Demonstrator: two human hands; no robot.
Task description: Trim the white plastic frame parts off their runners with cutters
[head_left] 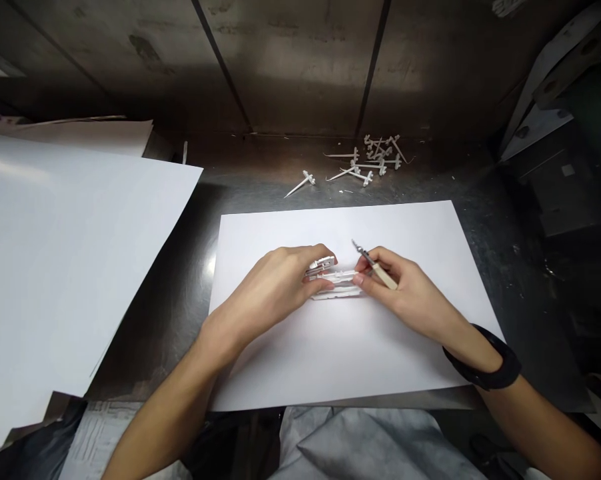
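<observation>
My left hand (300,273) is closed around some narrow white plastic parts (341,275) just above the white sheet, with thumb and fingers on their left end. At their right end, the thumb and fingertips of my right hand (393,280) pinch the edge of the parts. That same hand also holds a craft knife (383,275) with a pale handle, its metal tip pointing up and away to the left. Fingers partly hide the plastic parts, so I cannot tell whether they are joined.
Under my hands lies a large white sheet (350,353) on a dark metal table (180,267). Several white plastic offcuts (378,163) lie beyond it, one (300,183) apart to the left. More big white sheets (80,233) are stacked at left. A metal wall (300,67) closes the back.
</observation>
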